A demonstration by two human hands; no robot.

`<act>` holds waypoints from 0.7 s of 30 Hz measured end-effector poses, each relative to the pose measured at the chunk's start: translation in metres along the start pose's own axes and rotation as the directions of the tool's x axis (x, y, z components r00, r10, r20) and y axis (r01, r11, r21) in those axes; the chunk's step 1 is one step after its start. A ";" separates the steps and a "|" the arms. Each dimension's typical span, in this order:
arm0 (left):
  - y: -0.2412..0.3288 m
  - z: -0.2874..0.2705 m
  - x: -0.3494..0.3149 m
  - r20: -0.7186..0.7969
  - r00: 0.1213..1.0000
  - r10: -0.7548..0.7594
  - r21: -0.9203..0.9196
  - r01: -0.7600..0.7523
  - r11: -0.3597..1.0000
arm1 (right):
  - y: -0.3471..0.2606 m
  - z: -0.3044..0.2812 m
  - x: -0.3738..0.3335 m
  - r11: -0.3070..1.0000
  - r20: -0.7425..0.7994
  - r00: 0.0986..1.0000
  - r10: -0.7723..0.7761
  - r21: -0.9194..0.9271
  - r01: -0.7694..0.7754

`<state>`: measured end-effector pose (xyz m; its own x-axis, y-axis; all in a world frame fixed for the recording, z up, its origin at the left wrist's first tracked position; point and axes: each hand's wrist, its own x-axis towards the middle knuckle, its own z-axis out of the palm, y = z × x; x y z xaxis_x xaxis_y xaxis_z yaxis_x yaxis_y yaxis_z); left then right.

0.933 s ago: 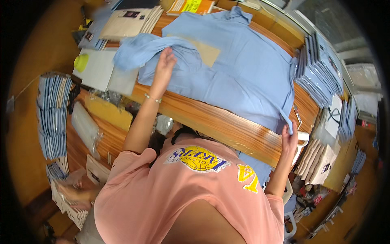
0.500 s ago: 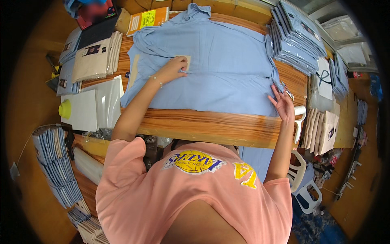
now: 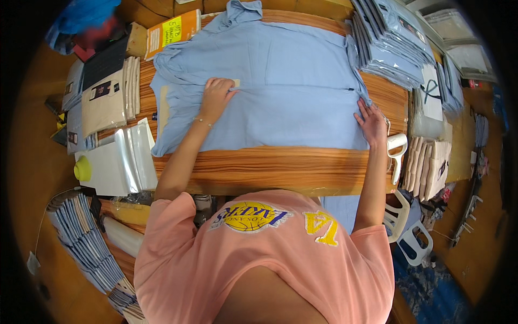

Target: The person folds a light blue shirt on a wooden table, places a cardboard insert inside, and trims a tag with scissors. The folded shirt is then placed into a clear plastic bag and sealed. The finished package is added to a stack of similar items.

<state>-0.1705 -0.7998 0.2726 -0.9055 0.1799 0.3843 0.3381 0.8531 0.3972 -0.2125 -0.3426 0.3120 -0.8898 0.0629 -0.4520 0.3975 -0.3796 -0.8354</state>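
While bare tabletop (image 3: 280,168) edges the shirt (image 3: 297,67), right fingers (image 3: 365,109) lie released; left fingers (image 3: 217,83) grip unclearly.

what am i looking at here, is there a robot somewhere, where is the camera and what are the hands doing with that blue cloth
There is no robot: these are a person's own two bare hands. The camera sits on that person's head and looks down, so their pink top fills the bottom. Its fisheye lens bends straight edges near the rim.

A light blue garment lies spread on a wooden table. The left hand rests on it with bent fingers, beside a tan piece; whether it pinches the cloth, I can't tell. The right hand lies open at the garment's right edge.

Around them are a stack of bagged blue garments and folded beige ones.
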 end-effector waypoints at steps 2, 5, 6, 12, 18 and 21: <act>0.003 0.001 0.002 0.009 1.000 0.000 0.015 -0.001 1.000 | 0.022 0.017 -0.005 0.960 -0.165 0.968 -0.189 -0.238 0.147; 0.003 0.002 0.002 -0.005 1.000 0.019 0.041 -0.019 0.999 | 0.048 0.012 -0.025 0.517 0.075 0.764 -0.641 -0.693 0.502; 0.003 0.001 0.002 -0.013 1.000 0.026 0.048 -0.025 0.999 | 0.050 0.005 -0.035 0.339 0.157 0.683 -0.713 -0.776 0.533; 0.002 0.006 0.002 -0.041 0.998 0.038 0.049 -0.035 0.998 | 0.064 -0.059 -0.052 0.310 -0.078 0.799 -0.597 -0.941 0.139; 0.003 0.005 0.002 -0.046 0.998 0.044 0.058 -0.041 0.997 | 0.058 -0.081 -0.042 0.140 0.060 0.808 -0.587 -0.975 0.174; 0.004 0.003 0.002 -0.031 0.999 0.042 0.065 -0.040 0.997 | 0.059 -0.077 -0.043 0.386 -0.103 0.835 -0.541 -0.912 0.137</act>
<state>-0.1716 -0.7946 0.2724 -0.8823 0.2000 0.4261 0.3564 0.8752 0.3272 -0.1337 -0.2966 0.2575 -0.9346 0.3532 0.0419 0.2360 0.7041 -0.6698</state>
